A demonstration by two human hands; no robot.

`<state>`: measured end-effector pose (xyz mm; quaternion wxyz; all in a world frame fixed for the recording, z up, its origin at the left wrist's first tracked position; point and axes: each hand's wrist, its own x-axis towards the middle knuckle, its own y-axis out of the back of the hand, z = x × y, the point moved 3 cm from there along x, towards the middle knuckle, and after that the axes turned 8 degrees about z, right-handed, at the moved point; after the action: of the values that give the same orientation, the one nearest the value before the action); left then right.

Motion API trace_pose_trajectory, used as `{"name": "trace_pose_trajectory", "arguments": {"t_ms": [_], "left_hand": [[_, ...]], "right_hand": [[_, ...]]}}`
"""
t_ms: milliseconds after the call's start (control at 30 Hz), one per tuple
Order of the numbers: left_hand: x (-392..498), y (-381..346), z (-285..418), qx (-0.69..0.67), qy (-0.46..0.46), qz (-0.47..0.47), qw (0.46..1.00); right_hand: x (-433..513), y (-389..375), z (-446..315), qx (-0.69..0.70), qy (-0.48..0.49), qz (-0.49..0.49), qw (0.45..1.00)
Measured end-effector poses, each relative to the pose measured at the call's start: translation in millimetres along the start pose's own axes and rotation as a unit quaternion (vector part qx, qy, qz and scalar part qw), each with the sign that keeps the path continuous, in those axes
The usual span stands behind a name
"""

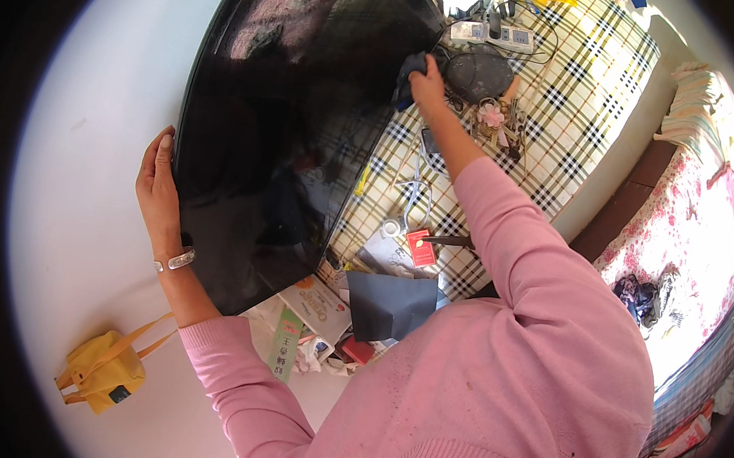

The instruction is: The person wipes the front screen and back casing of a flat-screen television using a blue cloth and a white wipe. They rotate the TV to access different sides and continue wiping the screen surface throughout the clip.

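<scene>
A large flat-screen television [272,145] with a dark glossy screen stands before me on a table under a plaid tablecloth [587,109]. My left hand [159,174] rests along its left edge, fingers straight and partly behind the frame. In my right hand [429,87] is a bunched dark cloth [412,68], pressed at the screen's lower right edge. Beside that hand lie a dark rounded pouch [481,74] and a bunch of keys with a pink flower charm [492,116]. The screen reflects the plaid cloth and something pink.
A white power strip [515,38] with cords lies beyond the pouch. Nearer me are a red box [420,248], a tape roll [392,227], a knife-like blade [449,240] and a black sheet [391,304]. A yellow bag [106,368] hangs at left; a floral-covered bed [650,223] is at right.
</scene>
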<state>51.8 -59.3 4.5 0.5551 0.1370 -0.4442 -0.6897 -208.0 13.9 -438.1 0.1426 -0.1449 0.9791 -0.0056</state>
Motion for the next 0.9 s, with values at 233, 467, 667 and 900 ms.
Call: {"name": "trace_pose_trajectory", "arguments": {"t_ms": [233, 467, 667, 900], "left_hand": [[-4.2, 0.3, 2.5, 0.002, -0.025, -0.006, 1.0], [-7.1, 2.4, 0.4, -0.002, -0.034, 0.005, 0.999], [-7.5, 3.1, -0.8, -0.004, -0.023, 0.014, 1.0], [-10.4, 1.5, 0.8, 0.0, -0.005, 0.01, 1.0]], "right_hand": [[-162.1, -12.8, 23.6, -0.032, -0.031, -0.044, 0.998], [-177.5, 32.6, 18.4, 0.172, -0.292, -0.316, 0.886], [-60.0, 88.6, -67.6, 0.295, -0.256, -0.261, 0.883], [25.9, 58.0, -83.5, 0.32, -0.165, -0.125, 0.924]]}}
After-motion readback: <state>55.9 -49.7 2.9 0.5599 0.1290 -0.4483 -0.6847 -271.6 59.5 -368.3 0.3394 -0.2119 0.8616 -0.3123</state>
